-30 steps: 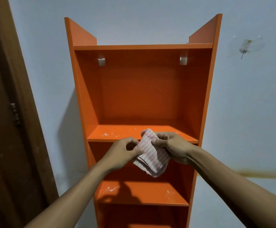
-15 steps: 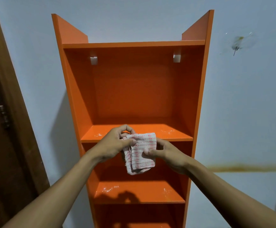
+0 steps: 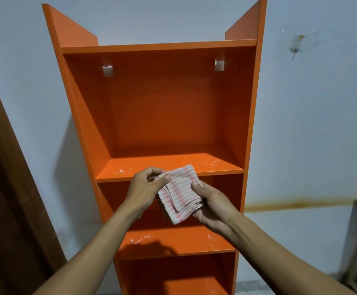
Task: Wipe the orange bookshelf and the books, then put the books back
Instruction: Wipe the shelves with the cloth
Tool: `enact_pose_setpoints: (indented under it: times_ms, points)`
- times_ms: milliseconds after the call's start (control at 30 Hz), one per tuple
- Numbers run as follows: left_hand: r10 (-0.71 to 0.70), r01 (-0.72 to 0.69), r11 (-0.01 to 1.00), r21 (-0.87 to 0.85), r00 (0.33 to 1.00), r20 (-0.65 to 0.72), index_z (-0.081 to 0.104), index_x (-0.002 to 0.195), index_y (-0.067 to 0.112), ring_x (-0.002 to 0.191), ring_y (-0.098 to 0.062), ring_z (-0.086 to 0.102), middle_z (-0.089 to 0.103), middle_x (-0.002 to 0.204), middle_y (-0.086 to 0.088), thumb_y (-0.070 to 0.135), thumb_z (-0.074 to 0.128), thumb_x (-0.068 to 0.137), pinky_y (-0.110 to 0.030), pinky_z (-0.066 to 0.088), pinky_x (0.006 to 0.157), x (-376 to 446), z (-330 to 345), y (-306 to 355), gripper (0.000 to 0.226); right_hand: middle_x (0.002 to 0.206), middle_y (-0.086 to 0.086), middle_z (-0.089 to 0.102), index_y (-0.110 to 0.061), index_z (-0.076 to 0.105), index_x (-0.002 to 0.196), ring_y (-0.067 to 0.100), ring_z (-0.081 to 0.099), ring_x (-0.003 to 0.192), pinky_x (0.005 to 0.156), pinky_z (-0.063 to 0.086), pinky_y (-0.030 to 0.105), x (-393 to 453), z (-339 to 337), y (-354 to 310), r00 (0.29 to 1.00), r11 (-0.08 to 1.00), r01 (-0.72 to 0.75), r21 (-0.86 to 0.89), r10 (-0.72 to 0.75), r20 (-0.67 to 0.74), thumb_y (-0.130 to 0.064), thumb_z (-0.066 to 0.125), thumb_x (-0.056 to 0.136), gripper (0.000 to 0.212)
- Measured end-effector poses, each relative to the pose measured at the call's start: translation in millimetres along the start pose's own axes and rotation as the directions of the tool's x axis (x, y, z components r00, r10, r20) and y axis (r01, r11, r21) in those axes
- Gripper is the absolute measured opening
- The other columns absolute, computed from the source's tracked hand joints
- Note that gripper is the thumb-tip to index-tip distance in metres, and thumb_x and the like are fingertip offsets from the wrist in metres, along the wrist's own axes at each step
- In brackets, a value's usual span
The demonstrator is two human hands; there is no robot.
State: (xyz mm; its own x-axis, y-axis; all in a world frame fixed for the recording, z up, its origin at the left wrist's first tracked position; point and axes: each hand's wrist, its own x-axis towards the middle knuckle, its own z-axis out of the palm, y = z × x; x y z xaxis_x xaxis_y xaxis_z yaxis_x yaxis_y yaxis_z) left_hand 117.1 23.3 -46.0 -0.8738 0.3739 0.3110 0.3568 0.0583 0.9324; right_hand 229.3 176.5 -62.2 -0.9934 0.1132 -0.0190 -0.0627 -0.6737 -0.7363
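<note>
- Head view: the left hand (image 3: 145, 186) is pinching the upper corner of the striped cloth (image 3: 179, 192) between thumb and curled fingers, while the right hand (image 3: 210, 201) is gripping its opposite edge, thumb lying on top.
- The cloth is hanging folded between both hands, in front of the orange bookshelf (image 3: 164, 107); the shelf board (image 3: 173, 165) just beyond the hands is showing pale specks.
- No books are showing anywhere in view.
- Judgement: the person is folding the cloth into a pad; turning a clean face outward and keeping it flat should help it sweep those specks forward off the board.
</note>
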Motion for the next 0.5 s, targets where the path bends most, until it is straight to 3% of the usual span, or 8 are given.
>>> enact_pose_setpoints:
  times_ms: [100, 167, 233, 267, 333, 367, 400, 500]
  points:
    - [0.076, -0.067, 0.982, 0.175, 0.996, -0.043, 0.070, 0.093, 0.022, 0.072, -0.016, 0.062, 0.069, 0.083, 0.003, 0.020, 0.070, 0.091, -0.029, 0.045, 0.068, 11, -4, -8, 0.003, 0.108, 0.021, 0.071, 0.003, 0.060, 0.121, 0.030, 0.070, 0.089, 0.071, 0.058, 0.039, 12, -3, -31, 0.959, 0.971, 0.131, -0.198, -0.175, -0.222, -0.011, 0.043, 0.105, 0.027]
    - [0.154, -0.124, 0.928, 0.352, 0.986, -0.057, 0.069, 0.102, 0.024, 0.084, -0.013, 0.063, 0.070, 0.096, 0.005, 0.021, 0.065, 0.094, -0.028, 0.044, 0.075, 17, -13, -16, 0.009, 0.106, 0.016, 0.070, 0.000, 0.063, 0.117, 0.029, 0.068, 0.089, 0.069, 0.054, 0.028, 20, -10, -60, 0.830, 0.782, 0.278, -0.557, -0.488, -0.271, -0.011, 0.049, 0.103, 0.022]
    - [0.204, -0.141, 0.826, 0.546, 0.977, -0.056, 0.065, 0.118, 0.022, 0.112, -0.017, 0.059, 0.065, 0.120, 0.002, 0.026, 0.061, 0.096, -0.034, 0.043, 0.096, 29, -25, -30, 0.023, 0.107, 0.007, 0.070, -0.009, 0.063, 0.122, 0.026, 0.066, 0.091, 0.069, 0.051, 0.022, 33, -25, -88, 0.588, 0.214, 0.254, -0.943, -0.808, -0.025, -0.015, 0.053, 0.102, 0.024]
    - [0.212, -0.127, 0.757, 0.641, 0.976, -0.056, 0.062, 0.126, 0.022, 0.123, -0.021, 0.054, 0.061, 0.130, -0.001, 0.031, 0.058, 0.097, -0.040, 0.040, 0.105, 34, -30, -37, 0.031, 0.110, 0.007, 0.071, -0.014, 0.061, 0.125, 0.028, 0.065, 0.091, 0.072, 0.052, 0.028, 43, -35, -99, 0.526, -0.110, 0.140, -0.984, -0.833, 0.168, -0.014, 0.053, 0.101, 0.026]
    - [0.166, -0.052, 0.625, 0.779, 0.984, -0.067, 0.052, 0.140, 0.022, 0.141, -0.027, 0.040, 0.050, 0.148, -0.005, 0.042, 0.049, 0.098, -0.048, 0.028, 0.116, 42, -37, -52, 0.047, 0.123, 0.008, 0.068, -0.018, 0.058, 0.125, 0.032, 0.062, 0.104, 0.086, 0.047, 0.040, 69, -60, -110, 0.631, -0.545, -0.136, -0.827, -0.691, 0.352, -0.010, 0.049, 0.098, 0.030]
    - [0.117, -0.004, 0.585, 0.811, 0.990, -0.080, 0.046, 0.146, 0.022, 0.148, -0.029, 0.029, 0.041, 0.155, -0.006, 0.045, 0.045, 0.100, -0.050, 0.019, 0.120, 42, -38, -57, 0.052, 0.129, 0.009, 0.064, -0.018, 0.056, 0.123, 0.031, 0.058, 0.113, 0.096, 0.043, 0.041, 81, -70, -109, 0.714, -0.637, -0.221, -0.738, -0.621, 0.323, -0.013, 0.047, 0.098, 0.027]
    - [0.083, 0.032, 0.557, 0.830, 0.992, -0.094, 0.039, 0.151, 0.024, 0.152, -0.030, 0.018, 0.032, 0.160, -0.006, 0.047, 0.041, 0.101, -0.051, 0.012, 0.122, 42, -39, -63, 0.055, 0.133, 0.010, 0.061, -0.017, 0.054, 0.122, 0.032, 0.056, 0.118, 0.103, 0.039, 0.042, 93, -79, -105, 0.779, -0.656, -0.272, -0.704, -0.580, 0.238, -0.020, 0.046, 0.100, 0.023]
    - [0.077, 0.051, 0.502, 0.863, 0.992, -0.104, 0.026, 0.156, 0.026, 0.155, -0.025, 0.002, 0.017, 0.166, -0.004, 0.051, 0.033, 0.103, -0.054, -0.001, 0.122, 33, -44, -74, 0.060, 0.127, 0.013, 0.061, -0.017, 0.049, 0.122, 0.035, 0.058, 0.115, 0.104, 0.039, 0.050, 112, -78, -92, 0.851, -0.484, -0.299, -0.822, -0.525, 0.000, -0.038, 0.039, 0.105, 0.029]
